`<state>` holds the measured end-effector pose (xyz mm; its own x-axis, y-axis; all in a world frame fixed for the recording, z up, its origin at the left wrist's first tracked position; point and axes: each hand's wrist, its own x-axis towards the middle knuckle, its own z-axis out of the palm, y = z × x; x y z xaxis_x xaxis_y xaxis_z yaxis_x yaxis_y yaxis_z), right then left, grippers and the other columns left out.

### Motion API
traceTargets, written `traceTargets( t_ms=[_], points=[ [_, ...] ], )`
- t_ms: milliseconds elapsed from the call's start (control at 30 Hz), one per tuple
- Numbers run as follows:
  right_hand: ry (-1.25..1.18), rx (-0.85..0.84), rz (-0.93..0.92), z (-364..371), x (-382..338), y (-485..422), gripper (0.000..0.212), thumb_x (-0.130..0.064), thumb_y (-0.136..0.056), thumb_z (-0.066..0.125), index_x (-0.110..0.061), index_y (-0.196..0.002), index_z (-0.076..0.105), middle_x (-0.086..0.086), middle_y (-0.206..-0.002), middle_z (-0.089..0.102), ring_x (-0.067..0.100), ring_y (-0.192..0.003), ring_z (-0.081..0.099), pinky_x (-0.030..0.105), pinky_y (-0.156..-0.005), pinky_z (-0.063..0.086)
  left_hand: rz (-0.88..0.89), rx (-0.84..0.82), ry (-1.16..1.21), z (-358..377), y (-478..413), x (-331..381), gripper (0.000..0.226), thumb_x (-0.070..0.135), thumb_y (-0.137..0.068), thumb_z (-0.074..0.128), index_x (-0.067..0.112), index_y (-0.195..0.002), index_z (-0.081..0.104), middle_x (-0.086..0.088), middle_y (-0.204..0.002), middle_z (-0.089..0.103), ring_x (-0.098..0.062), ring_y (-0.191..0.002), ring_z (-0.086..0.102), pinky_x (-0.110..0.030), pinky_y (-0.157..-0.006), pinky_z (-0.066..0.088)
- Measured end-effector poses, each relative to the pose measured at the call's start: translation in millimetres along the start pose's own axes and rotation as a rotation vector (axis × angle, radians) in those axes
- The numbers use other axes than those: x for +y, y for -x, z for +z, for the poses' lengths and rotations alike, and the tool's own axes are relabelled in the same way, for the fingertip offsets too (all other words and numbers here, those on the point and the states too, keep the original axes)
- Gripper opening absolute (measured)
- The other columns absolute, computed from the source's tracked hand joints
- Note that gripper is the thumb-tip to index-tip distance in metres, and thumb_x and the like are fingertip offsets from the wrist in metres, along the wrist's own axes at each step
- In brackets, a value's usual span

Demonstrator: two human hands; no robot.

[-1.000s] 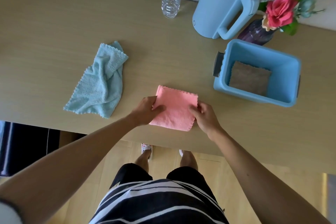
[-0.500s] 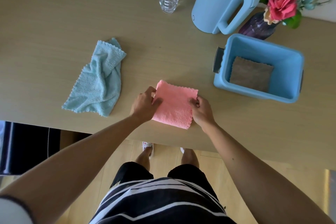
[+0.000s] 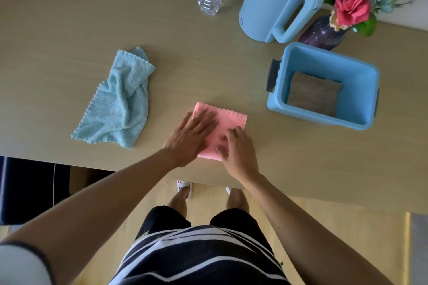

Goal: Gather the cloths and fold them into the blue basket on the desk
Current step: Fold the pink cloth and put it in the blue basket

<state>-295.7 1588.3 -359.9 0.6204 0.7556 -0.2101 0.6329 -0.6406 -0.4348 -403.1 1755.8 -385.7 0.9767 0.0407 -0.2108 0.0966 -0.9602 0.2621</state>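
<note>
- The desk [image 3: 208, 71] fills the far half of the view; its near edge is just behind the hands.
- The basket [image 3: 324, 120] is set at the right, well apart from the pink cloth [image 3: 231, 120]. One folded brown cloth [image 3: 312, 93] is already laid flat inside.
- The blue cloth [image 3: 118, 104] is left crumpled at the left, untouched, still to be folded.
- The pink cloth lies folded to a small square near the desk's near edge, between the blue cloth and the basket.
- The left hand [image 3: 190, 136] is laid flat on the cloth's left part, fingers straight and slightly spread, pressing down.
- The right hand [image 3: 238, 148] is rested on the near right part, fingers close together and a little bent, pressing rather than pinching as far as the blur allows.
- The cloth is judged light, soft and limp; the fold would be expected to spring open if lifted by one corner. It is best taken at two opposite edges, all layers pinched together, and carried flat to the basket.
</note>
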Motion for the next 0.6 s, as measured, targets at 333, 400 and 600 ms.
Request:
traceTargets(
  t_ms=[333, 400, 600],
  points=[
    [0.108, 0.06, 0.061, 15, 2, 8, 0.024, -0.032, -0.085, 0.069, -0.019, -0.099, 0.055, -0.001, -0.102, 0.056, 0.021, -0.089, 0.055, 0.036, -0.076, 0.044, -0.082, 0.006, -0.018, -11, -20, 0, 0.073, 0.049, -0.098, 0.049, 0.012, -0.156, 0.026, -0.013, -0.166, 0.019, -0.033, -0.154, 0.012, -0.052, -0.125, 0.009],
    [0.109, 0.063, 0.08, 16, 0, 9, 0.024, -0.031, -0.084, 0.07, -0.019, -0.099, 0.056, -0.001, -0.101, 0.057, 0.021, -0.09, 0.056, 0.036, -0.076, 0.044, -0.111, 0.033, -0.046, -20, -34, 3, 0.076, 0.041, -0.088, 0.068, 0.006, -0.149, 0.04, -0.015, -0.156, 0.04, -0.032, -0.147, 0.033, -0.047, -0.122, 0.022],
    [0.135, 0.064, 0.097, 12, -3, 11, 0.024, -0.029, -0.083, 0.072, -0.02, -0.099, 0.057, -0.001, -0.1, 0.059, 0.021, -0.09, 0.057, 0.035, -0.077, 0.042, -0.095, -0.01, -0.129, -32, -54, 12, 0.066, 0.034, -0.078, 0.077, 0.008, -0.133, 0.051, -0.007, -0.119, 0.066, -0.027, -0.109, 0.063, -0.038, -0.102, 0.043]
  ],
)
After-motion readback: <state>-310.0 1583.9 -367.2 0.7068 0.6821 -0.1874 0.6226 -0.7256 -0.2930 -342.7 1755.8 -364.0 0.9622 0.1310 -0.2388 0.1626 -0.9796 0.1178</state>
